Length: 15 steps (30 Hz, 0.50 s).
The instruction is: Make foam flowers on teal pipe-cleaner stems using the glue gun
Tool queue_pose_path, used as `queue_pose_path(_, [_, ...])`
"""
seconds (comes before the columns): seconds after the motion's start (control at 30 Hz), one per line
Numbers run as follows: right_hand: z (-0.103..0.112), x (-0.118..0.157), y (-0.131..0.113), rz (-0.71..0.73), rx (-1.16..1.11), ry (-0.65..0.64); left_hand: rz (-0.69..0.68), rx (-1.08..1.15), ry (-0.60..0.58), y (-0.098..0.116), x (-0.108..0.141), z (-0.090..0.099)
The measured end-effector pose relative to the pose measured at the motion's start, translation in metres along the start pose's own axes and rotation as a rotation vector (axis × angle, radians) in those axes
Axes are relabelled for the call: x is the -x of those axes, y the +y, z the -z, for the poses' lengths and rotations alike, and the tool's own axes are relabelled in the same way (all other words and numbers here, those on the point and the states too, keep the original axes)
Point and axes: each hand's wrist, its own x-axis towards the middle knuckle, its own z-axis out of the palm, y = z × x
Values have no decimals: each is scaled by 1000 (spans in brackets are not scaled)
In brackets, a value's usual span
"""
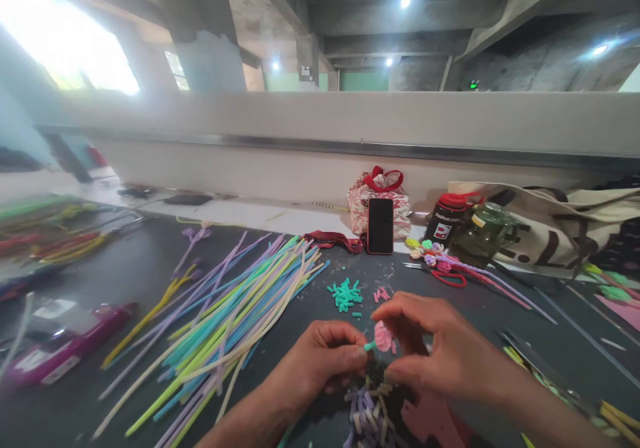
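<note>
My left hand (pixel 330 356) pinches a short teal pipe-cleaner stem (pixel 370 346) between thumb and fingertips. At the end of that stem is a small pink fuzzy pipe-cleaner flower (pixel 383 336). Curved around the flower's right side, my right hand (pixel 445 348) has its thumb and index finger spread apart. Just beyond both hands lie a pile of cut teal pieces (pixel 345 295) and a few cut pink pieces (pixel 381 295). Below the hands is a heap of purple and cream cut pieces (pixel 367 411), beside a pink sheet (pixel 430 421).
Long pastel pipe cleaners (pixel 235 321) spread across the left of the dark table. A magenta object (pixel 70 348) lies far left. A phone (pixel 380 227) leans on a patterned bag (pixel 357 201). Red-handled scissors (pixel 450 279), finished flowers (pixel 435 255), and bottles (pixel 443 221) stand or lie at right.
</note>
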Motion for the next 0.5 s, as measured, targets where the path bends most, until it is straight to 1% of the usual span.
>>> queue_pose_path(0.1, [-5, -2, 0, 39, -15, 37, -3, -15, -14, -2, 0, 0])
queue_pose_path(0.23, [-10, -3, 2, 83, -37, 62, 16, -15, 26, -5, 0, 0])
queue_pose_path(0.5, [-12, -5, 1, 147, 2, 124, 1, 4, 7, -5, -2, 2])
